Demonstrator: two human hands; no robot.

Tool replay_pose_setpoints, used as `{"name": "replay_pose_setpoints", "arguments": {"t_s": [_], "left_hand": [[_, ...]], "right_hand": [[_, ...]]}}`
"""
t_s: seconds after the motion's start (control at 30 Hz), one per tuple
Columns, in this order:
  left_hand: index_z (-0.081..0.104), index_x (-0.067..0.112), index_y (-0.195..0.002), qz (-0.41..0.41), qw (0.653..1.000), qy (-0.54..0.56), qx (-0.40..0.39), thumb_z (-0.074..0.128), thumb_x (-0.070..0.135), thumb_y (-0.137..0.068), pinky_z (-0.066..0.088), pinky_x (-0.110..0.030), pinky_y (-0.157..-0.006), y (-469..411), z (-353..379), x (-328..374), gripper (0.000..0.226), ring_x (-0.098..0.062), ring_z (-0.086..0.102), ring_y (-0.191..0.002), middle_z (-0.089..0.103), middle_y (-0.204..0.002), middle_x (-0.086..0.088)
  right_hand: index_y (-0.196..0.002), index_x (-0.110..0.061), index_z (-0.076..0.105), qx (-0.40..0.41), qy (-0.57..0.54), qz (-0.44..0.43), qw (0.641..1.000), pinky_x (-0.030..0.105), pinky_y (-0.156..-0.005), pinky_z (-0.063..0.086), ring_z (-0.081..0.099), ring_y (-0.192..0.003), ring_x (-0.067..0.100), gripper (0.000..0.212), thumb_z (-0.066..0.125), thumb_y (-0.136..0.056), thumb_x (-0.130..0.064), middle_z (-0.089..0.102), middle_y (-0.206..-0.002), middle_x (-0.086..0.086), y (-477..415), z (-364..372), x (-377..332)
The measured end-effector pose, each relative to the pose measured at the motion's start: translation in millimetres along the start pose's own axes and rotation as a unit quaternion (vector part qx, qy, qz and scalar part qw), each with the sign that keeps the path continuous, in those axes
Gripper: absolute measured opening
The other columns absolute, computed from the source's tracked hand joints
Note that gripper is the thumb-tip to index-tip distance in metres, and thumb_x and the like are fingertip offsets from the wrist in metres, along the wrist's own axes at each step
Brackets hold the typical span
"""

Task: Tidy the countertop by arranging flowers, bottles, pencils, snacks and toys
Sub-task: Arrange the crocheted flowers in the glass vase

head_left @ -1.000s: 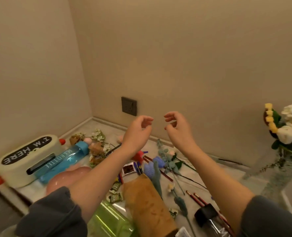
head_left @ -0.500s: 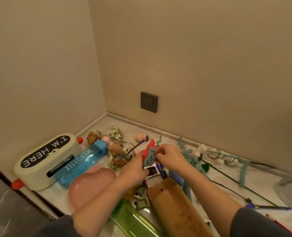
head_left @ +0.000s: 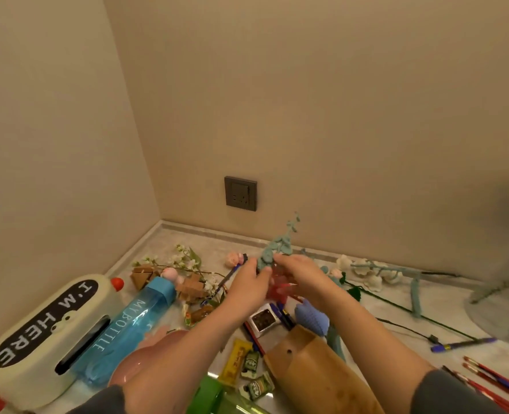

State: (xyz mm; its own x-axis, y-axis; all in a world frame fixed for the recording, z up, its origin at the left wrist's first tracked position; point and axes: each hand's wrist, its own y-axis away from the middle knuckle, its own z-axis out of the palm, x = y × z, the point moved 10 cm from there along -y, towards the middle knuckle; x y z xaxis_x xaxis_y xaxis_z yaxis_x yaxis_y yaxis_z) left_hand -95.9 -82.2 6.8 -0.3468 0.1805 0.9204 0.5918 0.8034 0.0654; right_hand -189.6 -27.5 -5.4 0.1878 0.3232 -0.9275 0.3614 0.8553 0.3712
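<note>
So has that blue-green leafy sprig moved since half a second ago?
Yes. The blue-green sprig has been lifted by both hands: its tip was well below the wall socket before and now reaches nearly up to it.

Both forearms bare, stretched forward and converging, grey sleeves pushed back near the elbows. Left hand (head_left: 251,280) back-up, fingers curled, thumb and fingertips pinched together at its far edge. Right hand (head_left: 299,271) just beside it, knuckles up, fingers bent down and closed toward the left. Fingertips of the two nearly touching.
</note>
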Motion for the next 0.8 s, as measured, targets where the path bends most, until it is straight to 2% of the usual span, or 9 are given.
{"name": "replay_pose_setpoints", "arguments": {"t_s": [0.03, 0.1, 0.17, 0.33, 0.43, 0.57, 0.7, 0.8], "left_hand": [[0.055, 0.017, -0.108, 0.002, 0.999, 0.043, -0.006, 0.043, 0.020, -0.100, 0.052, -0.032, -0.072, -2.5, 3.4, 7.4, 0.015, -0.013, 0.059, -0.077, 0.061, -0.089, 0.002], [0.055, 0.017, -0.096, 0.012, 0.995, 0.095, -0.031, 0.045, 0.020, -0.100, 0.043, -0.027, -0.050, -5.9, 14.6, 26.1, 0.011, -0.011, 0.052, -0.055, 0.059, -0.076, -0.001], [0.056, 0.015, -0.091, 0.030, 0.991, 0.117, -0.058, 0.048, 0.020, -0.099, 0.042, -0.022, -0.045, -8.9, 29.5, 47.7, 0.012, -0.010, 0.050, -0.050, 0.059, -0.072, -0.001], [0.061, 0.018, -0.093, 0.062, 0.971, 0.182, -0.142, 0.056, 0.021, -0.095, 0.053, -0.018, -0.065, -6.1, 76.2, 92.9, 0.006, -0.011, 0.066, -0.072, 0.067, -0.083, 0.002], [0.059, 0.021, -0.096, 0.080, 0.962, 0.194, -0.176, 0.056, 0.022, -0.095, 0.054, -0.027, -0.071, 2.6, 102.5, 114.2, 0.003, -0.012, 0.065, -0.069, 0.067, -0.082, 0.001], [0.057, 0.021, -0.098, 0.096, 0.948, 0.215, -0.214, 0.058, 0.014, -0.094, 0.055, -0.036, -0.077, 13.3, 137.8, 141.8, 0.008, -0.016, 0.066, -0.071, 0.067, -0.086, -0.002], [0.060, 0.022, -0.096, 0.136, 0.942, 0.187, -0.242, 0.060, 0.013, -0.093, 0.054, -0.032, -0.077, 24.3, 175.4, 179.5, 0.010, -0.015, 0.066, -0.078, 0.070, -0.090, -0.004], [0.062, 0.022, -0.096, 0.152, 0.932, 0.183, -0.274, 0.060, 0.011, -0.092, 0.055, -0.021, -0.072, 37.5, 211.8, 208.2, 0.011, -0.011, 0.065, -0.079, 0.070, -0.093, -0.004]], "right_hand": [[-0.098, -0.008, 0.066, 0.027, -0.040, -0.033, 0.998, 0.026, -0.058, 0.054, 0.067, -0.072, 0.016, 0.017, 0.055, -0.097, -0.020, 0.071, -0.092, 0.010, 3.0, -8.5, -12.1], [-0.094, -0.010, 0.066, 0.084, -0.057, -0.083, 0.991, 0.026, -0.062, 0.051, 0.067, -0.075, 0.015, 0.009, 0.058, -0.095, -0.014, 0.072, -0.092, 0.009, 13.4, -31.7, -34.5], [-0.088, -0.012, 0.064, 0.122, -0.061, -0.114, 0.984, 0.027, -0.064, 0.051, 0.066, -0.075, 0.016, 0.009, 0.058, -0.094, -0.012, 0.071, -0.087, 0.007, 30.1, -54.7, -54.5], [-0.088, -0.013, 0.063, 0.214, -0.062, -0.186, 0.957, 0.022, -0.054, 0.054, 0.068, -0.065, 0.012, 0.014, 0.053, -0.097, -0.010, 0.070, -0.080, 0.005, 77.3, -112.3, -94.8], [-0.087, -0.013, 0.062, 0.269, -0.022, -0.214, 0.939, 0.023, -0.053, 0.052, 0.065, -0.062, 0.013, 0.014, 0.053, -0.097, -0.010, 0.067, -0.077, 0.005, 103.3, -144.5, -109.0], [-0.098, -0.006, 0.064, 0.310, 0.025, -0.246, 0.918, 0.023, -0.052, 0.054, 0.067, -0.069, 0.017, 0.011, 0.054, -0.096, -0.010, 0.069, -0.084, 0.009, 138.5, -177.6, -125.3], [-0.104, -0.008, 0.064, 0.354, 0.078, -0.290, 0.886, 0.028, -0.052, 0.055, 0.071, -0.076, 0.019, 0.013, 0.057, -0.095, -0.011, 0.071, -0.092, 0.011, 183.6, -215.6, -143.0], [-0.103, -0.012, 0.063, 0.405, 0.133, -0.305, 0.852, 0.034, -0.056, 0.059, 0.070, -0.080, 0.022, 0.011, 0.057, -0.095, -0.015, 0.070, -0.092, 0.011, 219.1, -250.9, -150.2]]}}
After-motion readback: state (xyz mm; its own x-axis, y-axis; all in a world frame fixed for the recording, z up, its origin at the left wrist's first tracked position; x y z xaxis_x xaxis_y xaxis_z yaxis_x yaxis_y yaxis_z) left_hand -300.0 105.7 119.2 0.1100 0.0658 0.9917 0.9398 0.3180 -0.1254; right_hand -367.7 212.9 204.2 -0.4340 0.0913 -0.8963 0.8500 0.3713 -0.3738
